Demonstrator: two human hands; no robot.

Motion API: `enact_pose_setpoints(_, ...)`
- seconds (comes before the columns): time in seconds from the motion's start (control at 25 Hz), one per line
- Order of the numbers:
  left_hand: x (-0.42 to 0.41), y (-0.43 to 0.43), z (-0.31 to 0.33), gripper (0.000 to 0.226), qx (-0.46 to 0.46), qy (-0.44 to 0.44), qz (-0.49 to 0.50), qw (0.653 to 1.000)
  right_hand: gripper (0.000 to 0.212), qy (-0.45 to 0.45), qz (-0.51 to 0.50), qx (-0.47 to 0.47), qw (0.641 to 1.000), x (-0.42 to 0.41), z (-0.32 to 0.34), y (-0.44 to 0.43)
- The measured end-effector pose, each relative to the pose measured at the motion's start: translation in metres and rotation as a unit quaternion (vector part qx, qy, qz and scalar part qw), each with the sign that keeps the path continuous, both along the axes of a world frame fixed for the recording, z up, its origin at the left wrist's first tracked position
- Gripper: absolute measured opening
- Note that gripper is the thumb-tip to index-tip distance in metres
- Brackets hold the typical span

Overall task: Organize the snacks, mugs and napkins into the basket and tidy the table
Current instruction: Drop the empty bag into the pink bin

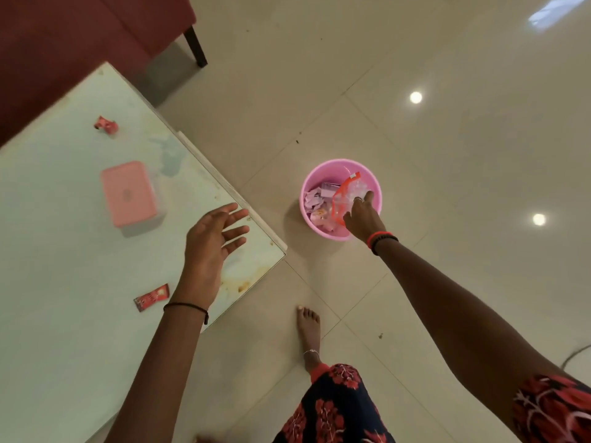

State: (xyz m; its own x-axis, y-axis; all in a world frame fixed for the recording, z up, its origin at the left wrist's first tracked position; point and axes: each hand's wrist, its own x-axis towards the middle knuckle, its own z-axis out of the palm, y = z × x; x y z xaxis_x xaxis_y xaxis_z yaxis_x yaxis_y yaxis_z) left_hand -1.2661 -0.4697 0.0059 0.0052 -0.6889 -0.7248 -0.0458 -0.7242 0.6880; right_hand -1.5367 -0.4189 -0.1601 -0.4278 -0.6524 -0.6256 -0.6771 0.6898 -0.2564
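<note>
On the worktop sit a pink box and two red wrappers (one crumpled); left hand hovers, fingers spread, holding nothing. Right hand pinches a clear plastic bag inside the pink basket on the floor.

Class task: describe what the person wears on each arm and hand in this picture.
Both forearms are bare, with no sleeves reaching them. The left hand has a thin black thread band at the wrist. The right hand has a ring on one finger, plus red and black bangles at the wrist.
</note>
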Motion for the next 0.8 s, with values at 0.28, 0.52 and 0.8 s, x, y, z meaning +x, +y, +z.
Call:
enact_pose_setpoints(0.28,0.000,-0.009,-0.031,0.018,-0.024,-0.013,0.021,0.999,0.073,-0.046,0.182,0.169,0.968,-0.010,-0.062,-0.013)
enact_pose_setpoints(0.52,0.011,0.002,-0.008,0.019,-0.018,-0.023,0.044,0.999,0.064,0.009,0.079,0.011,0.997,0.011,0.000,-0.028)
enact_pose_setpoints(0.8,0.044,0.012,0.064,0.022,-0.054,-0.007,0.091,0.994,0.047,-0.006,0.039,-0.148,0.988,0.073,0.120,-0.034)
